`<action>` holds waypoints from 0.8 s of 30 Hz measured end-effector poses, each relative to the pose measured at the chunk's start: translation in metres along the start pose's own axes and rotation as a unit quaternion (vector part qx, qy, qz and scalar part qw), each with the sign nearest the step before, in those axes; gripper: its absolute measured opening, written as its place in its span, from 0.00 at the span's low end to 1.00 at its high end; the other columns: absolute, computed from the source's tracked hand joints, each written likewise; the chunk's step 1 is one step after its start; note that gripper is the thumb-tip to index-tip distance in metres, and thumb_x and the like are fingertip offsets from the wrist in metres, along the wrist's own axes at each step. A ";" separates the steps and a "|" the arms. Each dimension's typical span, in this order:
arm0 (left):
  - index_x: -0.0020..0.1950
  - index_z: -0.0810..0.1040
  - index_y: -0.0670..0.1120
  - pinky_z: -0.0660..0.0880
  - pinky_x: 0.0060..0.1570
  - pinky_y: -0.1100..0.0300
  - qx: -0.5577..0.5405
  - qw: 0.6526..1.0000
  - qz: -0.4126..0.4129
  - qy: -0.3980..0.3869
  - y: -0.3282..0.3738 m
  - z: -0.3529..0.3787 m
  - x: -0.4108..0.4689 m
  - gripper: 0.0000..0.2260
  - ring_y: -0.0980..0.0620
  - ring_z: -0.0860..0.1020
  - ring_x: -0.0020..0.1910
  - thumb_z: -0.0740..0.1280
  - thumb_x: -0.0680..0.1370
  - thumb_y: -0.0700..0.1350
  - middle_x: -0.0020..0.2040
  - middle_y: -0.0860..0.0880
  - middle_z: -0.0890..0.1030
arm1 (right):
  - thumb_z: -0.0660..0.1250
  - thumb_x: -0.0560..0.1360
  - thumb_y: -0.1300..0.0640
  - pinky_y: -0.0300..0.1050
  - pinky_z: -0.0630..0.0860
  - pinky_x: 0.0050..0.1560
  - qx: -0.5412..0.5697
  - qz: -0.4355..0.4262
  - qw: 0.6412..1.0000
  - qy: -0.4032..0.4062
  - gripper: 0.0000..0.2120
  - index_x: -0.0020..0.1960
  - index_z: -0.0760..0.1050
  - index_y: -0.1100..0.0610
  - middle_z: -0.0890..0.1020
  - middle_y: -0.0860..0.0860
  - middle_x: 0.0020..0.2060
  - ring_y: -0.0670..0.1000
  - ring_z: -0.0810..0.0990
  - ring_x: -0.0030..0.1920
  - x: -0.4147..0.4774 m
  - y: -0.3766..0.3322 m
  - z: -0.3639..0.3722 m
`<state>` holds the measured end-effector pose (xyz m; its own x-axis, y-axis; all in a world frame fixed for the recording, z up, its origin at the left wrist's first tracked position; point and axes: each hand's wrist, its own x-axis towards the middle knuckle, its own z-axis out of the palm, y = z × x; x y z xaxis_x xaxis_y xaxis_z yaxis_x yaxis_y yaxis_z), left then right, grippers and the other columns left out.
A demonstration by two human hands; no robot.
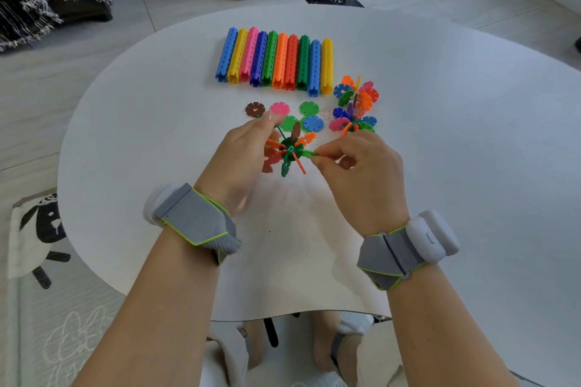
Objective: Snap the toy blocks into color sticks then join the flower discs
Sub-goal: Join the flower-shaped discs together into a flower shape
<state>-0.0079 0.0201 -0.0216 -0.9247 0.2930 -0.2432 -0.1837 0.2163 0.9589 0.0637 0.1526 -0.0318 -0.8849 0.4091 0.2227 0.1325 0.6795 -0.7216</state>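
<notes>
My left grip (248, 155) holds the flower-disc cluster (287, 151) by its left side, hub facing up at me. My right grip (355, 166) pinches a green disc (309, 153) edge-on, pointing left into the hub, above the worktop (157, 151), between both grips.

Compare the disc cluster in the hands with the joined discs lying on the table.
The held cluster is gripped by the left hand and right hand; the table cluster lies untouched. The held cluster is green, orange and brown; the table cluster adds blue, pink and purple. Both are interlocked flower discs.
</notes>
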 end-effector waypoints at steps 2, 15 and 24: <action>0.57 0.77 0.50 0.72 0.43 0.60 -0.026 1.000 0.000 -0.014 0.001 0.007 -0.001 0.14 0.53 0.74 0.42 0.53 0.82 0.49 0.47 0.50 0.76 | 0.72 0.71 0.57 0.24 0.66 0.39 -0.020 0.014 1.000 -0.004 0.02 0.41 0.83 0.50 0.75 0.37 0.33 0.39 0.73 0.33 -0.001 0.006 -0.008; 0.51 0.75 0.47 0.74 0.51 0.57 -0.050 0.995 0.010 -0.083 0.006 0.052 -0.005 0.12 0.50 0.78 0.46 0.52 0.83 0.44 0.48 0.48 0.78 | 0.66 0.74 0.56 0.40 0.69 0.45 -0.118 0.136 0.982 -0.055 0.07 0.48 0.80 0.48 0.82 0.45 0.44 0.48 0.78 0.47 0.005 0.039 -0.046; 0.55 0.74 0.47 0.77 0.46 0.57 -0.019 0.999 0.005 -0.043 0.003 0.039 -0.001 0.11 0.49 0.76 0.51 0.52 0.83 0.43 0.55 0.47 0.75 | 0.62 0.74 0.59 0.38 0.65 0.46 -0.111 0.133 0.984 -0.032 0.14 0.56 0.78 0.48 0.81 0.44 0.45 0.46 0.75 0.49 0.008 0.035 -0.049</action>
<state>0.0055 0.0568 -0.0247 -0.8951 0.3741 -0.2427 -0.1874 0.1784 0.9659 0.0828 0.2096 -0.0229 -0.8312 0.5560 -0.0027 0.4517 0.6724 -0.5864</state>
